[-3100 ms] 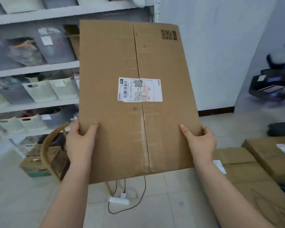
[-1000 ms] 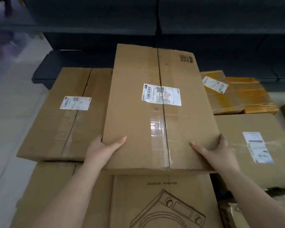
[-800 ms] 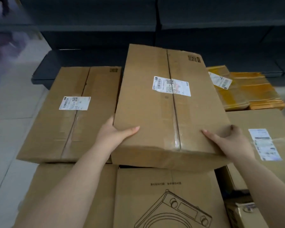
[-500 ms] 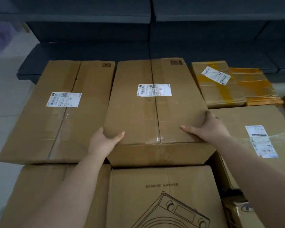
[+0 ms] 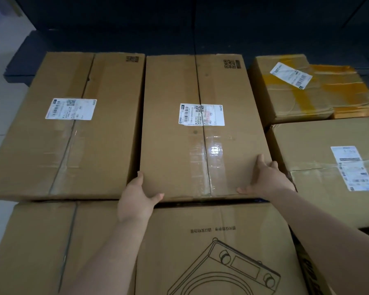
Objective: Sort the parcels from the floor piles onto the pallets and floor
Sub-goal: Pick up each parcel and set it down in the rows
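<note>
Here the carried parcel, held upright in the air three seconds ago and tilted over the stack half a second ago, lies flat in the far row, touching the labelled carton on its left and just beside the yellow-taped parcel and another labelled box on its right. The left hand grips the near left corner, thumb on top and fingers down the side; the right hand holds the near right corner likewise, fingers curled over the edge. Judged from this, placement is essentially complete and release should follow. A white shipping label with barcode and QR code sits mid-top; its text is too small to read. The near carton bears an appliance line drawing and a printed line, illegible.
</note>
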Motion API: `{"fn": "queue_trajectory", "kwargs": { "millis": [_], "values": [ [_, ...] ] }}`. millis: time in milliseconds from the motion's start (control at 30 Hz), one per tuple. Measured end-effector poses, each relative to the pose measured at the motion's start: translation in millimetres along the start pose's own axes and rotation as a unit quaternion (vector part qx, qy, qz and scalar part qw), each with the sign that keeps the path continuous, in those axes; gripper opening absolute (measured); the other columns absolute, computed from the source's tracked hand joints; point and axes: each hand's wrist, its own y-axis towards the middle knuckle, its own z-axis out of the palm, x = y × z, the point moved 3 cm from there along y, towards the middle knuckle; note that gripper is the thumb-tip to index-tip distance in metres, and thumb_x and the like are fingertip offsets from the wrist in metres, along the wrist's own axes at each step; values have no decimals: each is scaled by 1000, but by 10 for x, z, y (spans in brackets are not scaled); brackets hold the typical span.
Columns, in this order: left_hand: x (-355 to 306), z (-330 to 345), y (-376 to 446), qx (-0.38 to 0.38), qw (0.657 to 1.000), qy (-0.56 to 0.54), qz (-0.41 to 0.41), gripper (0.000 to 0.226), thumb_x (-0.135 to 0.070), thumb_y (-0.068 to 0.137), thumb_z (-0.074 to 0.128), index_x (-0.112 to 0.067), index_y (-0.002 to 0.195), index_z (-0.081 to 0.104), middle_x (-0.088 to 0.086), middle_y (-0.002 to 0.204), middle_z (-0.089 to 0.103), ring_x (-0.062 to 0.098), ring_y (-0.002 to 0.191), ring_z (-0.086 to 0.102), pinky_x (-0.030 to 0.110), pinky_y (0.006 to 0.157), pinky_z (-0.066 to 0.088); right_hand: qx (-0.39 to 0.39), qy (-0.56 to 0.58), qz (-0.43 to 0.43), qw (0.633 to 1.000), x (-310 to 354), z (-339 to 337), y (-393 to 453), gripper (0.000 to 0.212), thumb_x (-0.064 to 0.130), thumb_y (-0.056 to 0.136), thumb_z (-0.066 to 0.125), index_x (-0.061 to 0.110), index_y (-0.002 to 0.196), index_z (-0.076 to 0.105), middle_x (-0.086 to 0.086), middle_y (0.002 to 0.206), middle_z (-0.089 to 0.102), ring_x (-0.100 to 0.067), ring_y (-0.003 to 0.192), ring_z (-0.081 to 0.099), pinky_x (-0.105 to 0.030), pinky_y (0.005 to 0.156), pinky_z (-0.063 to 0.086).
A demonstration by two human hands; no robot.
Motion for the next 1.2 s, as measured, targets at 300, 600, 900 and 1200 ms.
{"fn": "queue_trajectory", "kwargs": {
  "millis": [300, 600, 900, 1200],
  "values": [
    [16, -323, -734, -21, 994, 60, 85, 51, -45, 94, 48, -25, 140, 43, -9, 148, 38, 12, 133, 39, 26, 102, 39, 9, -48, -42, 998, 33, 437, -1072, 61, 46, 100, 27, 26, 153, 4, 2, 161, 2, -20, 148, -1, -44, 118, 22],
    [258, -1723, -1875, 61, 994, 88, 34, 40, -47, 92, 50, -28, 127, 51, -9, 130, 53, 10, 118, 52, 26, 97, 43, 99, -36, -124, 987, -143, -209, -2882, 49, 38, 96, 43, 28, 143, 36, 8, 151, 31, -15, 141, 24, -34, 113, 28],
    [-246, -2875, -3297, 73, 977, 144, 143, 19, -40, 91, 52, -28, 106, 58, -8, 110, 59, 12, 96, 58, 27, 78, 50, -111, -27, -125, 986, -277, -1423, -4850, 33, 34, 97, 41, 23, 127, 51, 3, 127, 52, -19, 123, 44, -31, 94, 40],
    [-1326, -2953, -4758, 84, 917, 216, 325, 26, -40, 92, 49, -27, 113, 58, -6, 117, 56, 17, 106, 56, 27, 76, 45, -184, -51, -76, 979, -1160, -1796, -6183, 33, 27, 94, 44, 20, 124, 54, -1, 122, 56, -23, 118, 49, -31, 88, 43]
  ]
}}
